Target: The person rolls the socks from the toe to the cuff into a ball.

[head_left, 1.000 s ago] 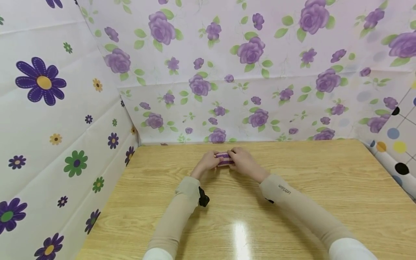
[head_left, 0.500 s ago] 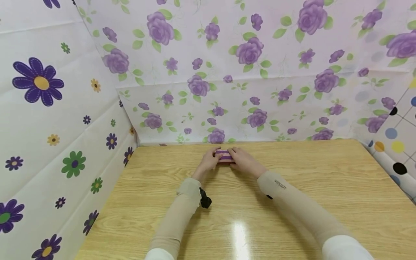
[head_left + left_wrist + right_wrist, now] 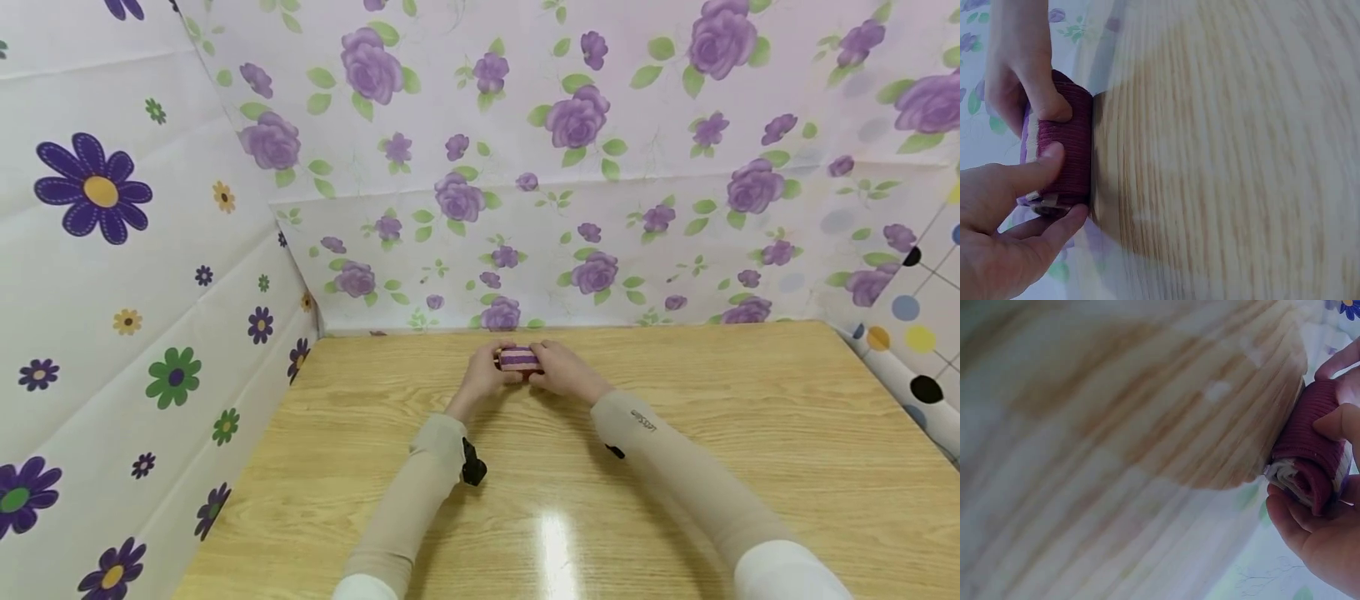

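Observation:
Near the back edge of the table, both hands grip a rolled-up striped sock (image 3: 518, 359). Purple and pale stripes face up, while the maroon ribbed side (image 3: 1072, 147) faces the person. My left hand (image 3: 482, 372) holds the left end, its thumb pressed against the maroon ribbing and its fingers under the end. At the other end, my right hand (image 3: 562, 369) pinches the roll with its thumb on the ribbing. Layers of coiled fabric, maroon and greyish, show at the sock's right end (image 3: 1294, 478) in the right wrist view. The far side of the roll is hidden.
A wooden table (image 3: 675, 400) spreads out in front of the person. Behind it rises a floral sheet (image 3: 465, 250), close to the hands. A daisy-patterned sheet (image 3: 150, 275) stands on the left, and a dotted one (image 3: 915, 342) on the right.
The roll has turned in the hands, so more of its maroon side shows below the stripes. The left thumb has shifted lower, and both hands have edged slightly toward the back.

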Demonstrator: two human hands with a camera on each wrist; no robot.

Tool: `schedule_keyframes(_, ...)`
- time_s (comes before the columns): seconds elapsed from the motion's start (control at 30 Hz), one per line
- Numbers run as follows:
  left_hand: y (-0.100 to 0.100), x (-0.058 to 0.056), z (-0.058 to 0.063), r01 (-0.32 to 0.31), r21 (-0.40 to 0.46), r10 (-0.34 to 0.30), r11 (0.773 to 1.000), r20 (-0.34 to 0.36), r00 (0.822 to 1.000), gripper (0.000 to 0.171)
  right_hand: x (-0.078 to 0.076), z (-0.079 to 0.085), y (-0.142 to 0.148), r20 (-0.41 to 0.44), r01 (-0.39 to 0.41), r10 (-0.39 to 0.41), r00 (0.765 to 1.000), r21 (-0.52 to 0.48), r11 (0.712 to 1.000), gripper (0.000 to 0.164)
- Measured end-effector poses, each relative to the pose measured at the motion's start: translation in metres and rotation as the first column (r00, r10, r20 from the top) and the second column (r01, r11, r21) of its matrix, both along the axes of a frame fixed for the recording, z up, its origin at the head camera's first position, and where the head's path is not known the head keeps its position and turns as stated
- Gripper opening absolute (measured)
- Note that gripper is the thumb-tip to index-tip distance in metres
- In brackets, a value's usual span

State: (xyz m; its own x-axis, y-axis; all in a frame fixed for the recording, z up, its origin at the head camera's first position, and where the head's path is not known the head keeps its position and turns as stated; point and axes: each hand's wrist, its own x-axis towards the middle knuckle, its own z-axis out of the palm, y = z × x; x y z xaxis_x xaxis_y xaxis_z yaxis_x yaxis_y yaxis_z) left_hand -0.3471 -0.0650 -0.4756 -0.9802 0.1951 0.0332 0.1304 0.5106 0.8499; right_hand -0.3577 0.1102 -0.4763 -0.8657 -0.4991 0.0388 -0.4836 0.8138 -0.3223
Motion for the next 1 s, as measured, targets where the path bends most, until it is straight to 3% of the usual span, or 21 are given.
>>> schedule_keyframes(0.1,0.001,0.001,0.001,0.016,-0.073,-0.019,0.997,-0.038,0.999,0.061,0.001,0.000,-0.001,0.018,0.004,-0.004,1.000,-0.004,1.000,0.050)
schedule_keyframes(0.2,0.002,0.002,0.000,0.030,-0.176,-0.046,0.984,-0.091,0.995,0.060,0.002,0.000,-0.003,0.037,0.003,-0.003,0.999,0.013,1.000,0.048)
schedule_keyframes(0.43,0.003,0.002,-0.001,0.054,-0.404,-0.143,0.913,-0.195,0.970,0.039,0.010,0.004,-0.008,0.048,-0.007,0.006,0.999,0.027,1.000,0.052)
schedule_keyframes(0.63,0.003,0.004,0.005,0.082,-0.489,-0.197,0.868,-0.189,0.962,0.037,0.012,0.005,-0.007,-0.039,-0.041,0.044,0.998,0.063,0.997,0.052)
schedule_keyframes(0.83,0.006,0.004,0.011,0.132,-0.565,-0.276,0.815,-0.177,0.945,0.032,0.015,0.001,-0.006,-0.198,-0.098,0.117,0.973,0.102,0.990,0.053)
schedule_keyframes(1.0,0.002,0.004,0.010,0.237,-0.515,-0.319,0.823,-0.075,0.945,0.031,0.019,0.001,-0.009,-0.134,-0.104,0.115,0.984,0.088,0.991,0.043)
